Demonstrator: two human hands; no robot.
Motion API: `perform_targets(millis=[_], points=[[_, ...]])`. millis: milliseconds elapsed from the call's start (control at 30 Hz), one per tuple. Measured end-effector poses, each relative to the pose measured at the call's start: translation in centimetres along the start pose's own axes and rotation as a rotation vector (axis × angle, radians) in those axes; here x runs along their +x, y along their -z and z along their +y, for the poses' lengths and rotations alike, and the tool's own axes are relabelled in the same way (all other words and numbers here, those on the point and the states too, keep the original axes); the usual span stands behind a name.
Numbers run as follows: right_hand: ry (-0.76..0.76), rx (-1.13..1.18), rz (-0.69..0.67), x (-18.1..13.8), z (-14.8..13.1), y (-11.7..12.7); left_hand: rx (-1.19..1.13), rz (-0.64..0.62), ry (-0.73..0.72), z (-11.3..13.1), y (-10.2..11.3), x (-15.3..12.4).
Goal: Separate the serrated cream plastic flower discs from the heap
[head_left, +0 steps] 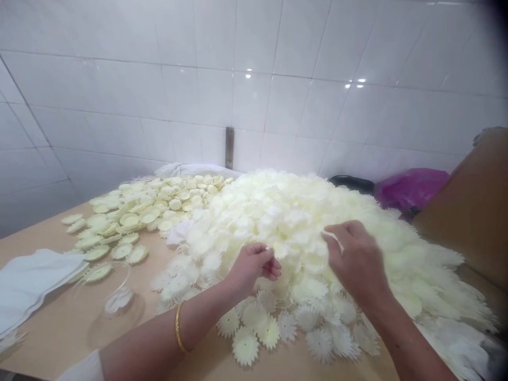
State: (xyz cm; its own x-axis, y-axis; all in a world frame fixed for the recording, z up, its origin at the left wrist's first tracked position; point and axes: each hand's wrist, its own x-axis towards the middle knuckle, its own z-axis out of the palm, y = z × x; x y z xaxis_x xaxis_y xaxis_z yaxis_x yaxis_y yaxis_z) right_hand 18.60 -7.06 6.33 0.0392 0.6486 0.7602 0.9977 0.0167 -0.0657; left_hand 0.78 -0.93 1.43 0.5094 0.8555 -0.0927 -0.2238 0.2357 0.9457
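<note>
A large heap of thin, pale cream, flower-shaped discs with toothed edges [270, 203] fills the middle of the table. My left hand [256, 264] is over the front of the heap, its fingers curled in and the thumb against the index finger. Whatever it may hold is hidden. To its right, my right hand [355, 256] reaches over the heap with thumb and index fingertips brought close in a pinch. I cannot make out anything between them against the pale discs. Several single discs with small centre holes [245, 346] lie flat below my hands.
Thicker, greener-yellow toothed pieces [130, 219] are piled at the left. A clear round lid or dish [119, 302] and white sheets [34, 286] lie on the tan table [159, 344]. Behind stand a purple bag [413, 186], a brown box-like shape [468, 206] and the tiled wall [190, 95].
</note>
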Motion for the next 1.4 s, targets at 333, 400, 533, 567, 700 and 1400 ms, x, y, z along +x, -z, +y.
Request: perform_targets(millis=[333, 400, 533, 567, 700, 1400], points=[[0.074, 0.675, -0.458, -0.5, -4.3, -3.8, -0.091, -0.135, -0.011, -0.7, 1.2, -0.2], [0.074, 0.693, -0.454, -1.0, -4.0, -4.4, -0.109, -0.121, 0.029, -0.9, 1.2, -0.2], [0.110, 0.648, -0.423, -2.0, -3.7, -5.1, -0.128, -0.087, 0.064, -1.6, 1.1, -0.1], [0.115, 0.634, -0.416, -2.1, -3.7, -5.2, -0.128, -0.090, 0.063, -1.7, 1.0, -0.1], [0.094, 0.621, -0.414, -2.6, -3.5, -5.5, -0.092, -0.129, 0.058, -2.1, 0.9, -0.1], [0.015, 0.777, -0.407, -3.4, -3.9, -5.7, -0.038, 0.062, 0.094, -2.5, 1.1, 0.3]])
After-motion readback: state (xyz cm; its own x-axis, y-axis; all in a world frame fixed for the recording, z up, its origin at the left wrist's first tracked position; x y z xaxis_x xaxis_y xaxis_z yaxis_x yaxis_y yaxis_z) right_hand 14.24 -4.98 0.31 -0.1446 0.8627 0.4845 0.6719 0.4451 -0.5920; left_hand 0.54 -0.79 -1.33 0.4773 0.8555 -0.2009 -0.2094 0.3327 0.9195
